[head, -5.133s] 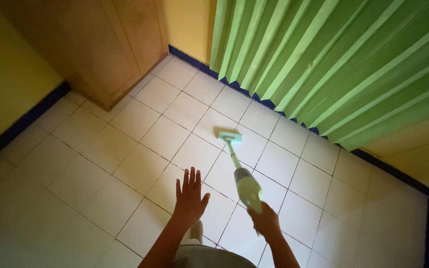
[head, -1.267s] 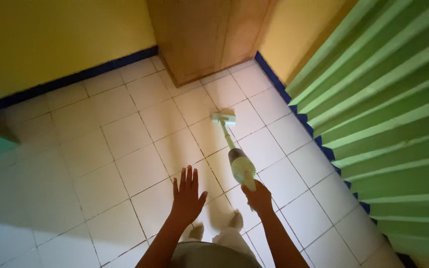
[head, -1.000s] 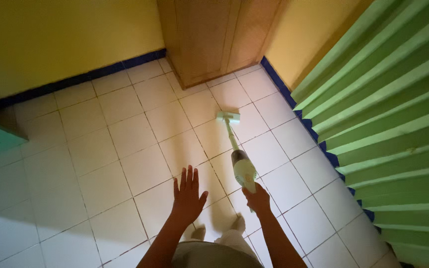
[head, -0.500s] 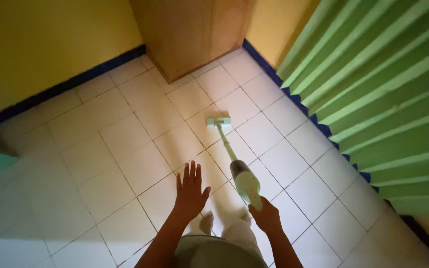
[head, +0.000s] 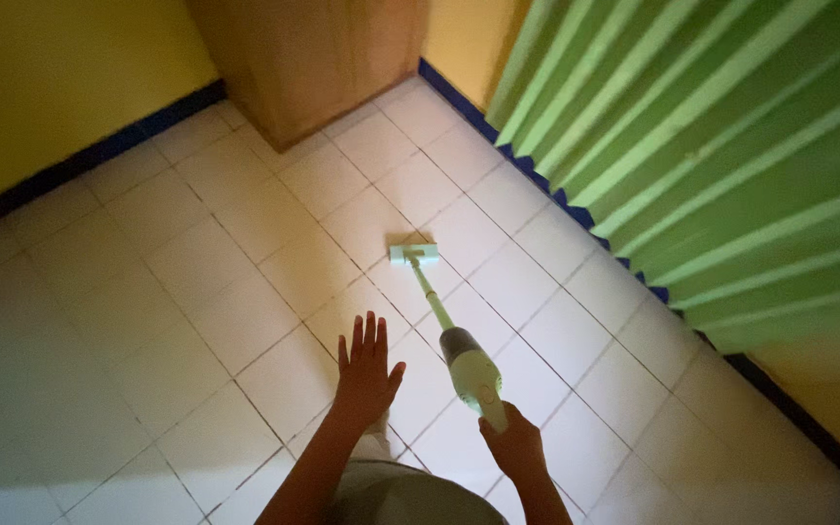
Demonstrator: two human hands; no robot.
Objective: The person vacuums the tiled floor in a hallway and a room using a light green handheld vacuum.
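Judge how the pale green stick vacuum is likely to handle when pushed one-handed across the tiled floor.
The stick vacuum probably pushes stiffly: its thin tube runs straight to the flat head. It looks top-heavy, since the bulky body sits just below the right hand, so it would likely tip if let go. The head should slide easily on the smooth tiled floor. The left hand hovers free.

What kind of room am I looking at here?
Probably a room in a home: pale square floor tiles with a dark blue skirting strip, a wooden cabinet in the corner and a pleated green curtain. The right hand holds a pale green stick vacuum cleaner.
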